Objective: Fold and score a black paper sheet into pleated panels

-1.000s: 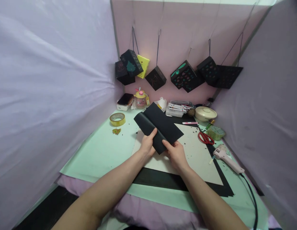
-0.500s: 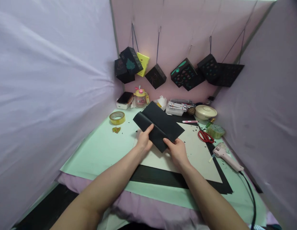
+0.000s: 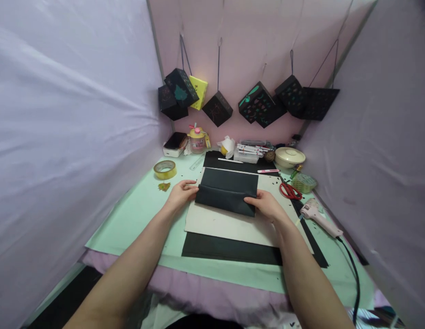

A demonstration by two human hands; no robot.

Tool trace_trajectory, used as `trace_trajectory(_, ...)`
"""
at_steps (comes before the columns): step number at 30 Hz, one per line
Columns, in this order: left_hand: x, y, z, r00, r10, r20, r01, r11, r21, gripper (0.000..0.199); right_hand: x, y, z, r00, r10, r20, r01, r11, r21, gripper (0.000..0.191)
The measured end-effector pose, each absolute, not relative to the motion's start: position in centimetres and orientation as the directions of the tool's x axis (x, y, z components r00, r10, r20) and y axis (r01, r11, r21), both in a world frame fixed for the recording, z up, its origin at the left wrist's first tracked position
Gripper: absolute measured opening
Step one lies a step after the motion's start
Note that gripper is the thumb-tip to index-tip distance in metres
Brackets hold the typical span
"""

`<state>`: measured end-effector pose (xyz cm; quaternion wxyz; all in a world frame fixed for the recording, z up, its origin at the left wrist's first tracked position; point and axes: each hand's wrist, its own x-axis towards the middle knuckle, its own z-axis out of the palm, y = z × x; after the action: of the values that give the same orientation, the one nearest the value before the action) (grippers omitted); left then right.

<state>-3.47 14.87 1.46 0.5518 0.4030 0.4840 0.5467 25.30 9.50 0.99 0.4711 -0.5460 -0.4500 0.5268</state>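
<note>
A sheet of black paper [image 3: 229, 179] with a crease across it is held low over a white board [image 3: 215, 223]; whether it rests on the board I cannot tell. My left hand [image 3: 183, 193] pinches the paper's left edge between thumb and fingers. At the right edge, my right hand [image 3: 263, 203] grips it, thumb on top and the other fingers mostly hidden. Under the white board lies larger black paper [image 3: 229, 247].
A tape roll [image 3: 165, 169] and a dry leaf [image 3: 163, 186] lie left. On the right are red scissors [image 3: 290, 191], a glue gun [image 3: 320, 219] with its cord, and a cream bowl [image 3: 289, 156]. Pens [image 3: 253, 150] stand at the back; black boxes [image 3: 217, 108] hang above.
The black paper has been turned from a diagonal to nearly square with the board and lowered. My left hand has moved left to its edge; my right hand now grips the right edge.
</note>
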Motion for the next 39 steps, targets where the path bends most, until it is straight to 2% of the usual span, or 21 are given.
trace_trajectory(2, -2.8, 13.9, 1.6, -0.18, 0.974, 0.134, 0.057, -0.125, 0.99, 0.028, 25.6, 9.5, 1.1, 0.033, 0.986, -0.166, 0.06, -0.168, -0.984, 0.023)
trace_trajectory(3, -2.3, 13.4, 1.7, -0.175, 0.939, 0.295, 0.226, -0.253, 0.941, 0.028, 25.7, 9.5, 1.0, 0.039, 0.985, -0.171, 0.084, -0.174, -0.981, 0.021)
trace_trajectory(4, -1.6, 12.8, 1.8, -0.087, 0.897, 0.433, 0.365, -0.376, 0.852, 0.03, 25.9, 9.5, 1.0, 0.049, 0.983, -0.178, 0.104, -0.182, -0.978, 0.02)
trace_trajectory(5, -0.9, 12.2, 1.9, 0.095, 0.856, 0.509, 0.457, -0.491, 0.741, 0.034, 25.9, 9.6, 1.0, 0.061, 0.981, -0.186, 0.124, -0.192, -0.974, 0.02)
trace_trajectory(6, -0.1, 11.6, 1.9, 0.323, 0.798, 0.509, 0.505, -0.601, 0.62, 0.041, 26.0, 9.6, 1.0, 0.075, 0.979, -0.192, 0.143, -0.201, -0.969, 0.02)
trace_trajectory(7, 0.6, 11.1, 1.9, 0.506, 0.73, 0.459, 0.527, -0.683, 0.506, 0.053, 26.1, 9.7, 0.9, 0.085, 0.977, -0.195, 0.164, -0.207, -0.965, 0.02)
trace_trajectory(9, 1.7, 10.6, 1.5, 0.695, 0.654, 0.298, 0.561, -0.753, 0.343, 0.079, 26.1, 9.7, 0.9, 0.099, 0.977, -0.19, 0.202, -0.206, -0.957, 0.019)
trace_trajectory(11, 2.2, 10.7, 0.9, 0.732, 0.66, 0.171, 0.616, -0.747, 0.249, 0.095, 26.2, 9.8, 0.9, 0.106, 0.978, -0.179, 0.243, -0.2, -0.949, 0.018)
trace_trajectory(13, 2.3, 11.0, 0.4, 0.723, 0.682, 0.107, 0.656, -0.727, 0.203, 0.098, 26.1, 9.8, 0.9, 0.114, 0.98, -0.165, 0.292, -0.192, -0.937, 0.017)
trace_trajectory(20, 2.2, 11.6, 0.1, 0.736, 0.676, 0.042, 0.653, -0.724, 0.224, 0.098, 26.3, 10.0, 0.2, 0.192, 0.977, -0.096, 0.538, -0.186, -0.822, 0.009)
trace_trajectory(26, 2.3, 11.7, 0.3, 0.735, 0.678, -0.018, 0.664, -0.715, 0.219, 0.097, 26.4, 9.2, 0.4, 0.264, 0.965, 0.004, 0.719, -0.194, -0.667, 0.017)
trace_trajectory(29, 2.4, 11.8, 0.2, 0.736, 0.677, -0.017, 0.663, -0.715, 0.221, 0.096, 25.4, 8.3, 1.1, 0.3, 0.933, 0.198, 0.842, -0.162, -0.514, 0.03)
trace_trajectory(31, 2.4, 11.8, 0.2, 0.737, 0.676, -0.015, 0.662, -0.716, 0.223, 0.096, 23.9, 7.9, 1.3, 0.209, 0.908, 0.363, 0.902, -0.036, -0.431, 0.038)
trace_trajectory(33, 2.5, 11.8, 0.1, 0.734, 0.679, -0.022, 0.666, -0.714, 0.216, 0.095, 22.0, 7.6, 1.0, 0.01, 0.908, 0.42, 0.885, 0.187, -0.426, 0.041)
trace_trajectory(34, 2.6, 11.8, 0.1, 0.732, 0.681, -0.029, 0.671, -0.713, 0.205, 0.092, 21.0, 7.6, 0.7, -0.092, 0.908, 0.409, 0.854, 0.283, -0.436, 0.045)
trace_trajectory(36, 2.6, 11.8, 0.0, 0.731, 0.68, -0.049, 0.677, -0.716, 0.172, 0.084, 19.4, 7.5, -0.2, -0.23, 0.922, 0.313, 0.811, 0.359, -0.462, 0.06)
trace_trajectory(39, 2.6, 12.0, -0.3, 0.739, 0.67, -0.078, 0.674, -0.73, 0.115, 0.08, 18.1, 7.4, -1.1, -0.286, 0.95, 0.129, 0.826, 0.312, -0.469, 0.08)
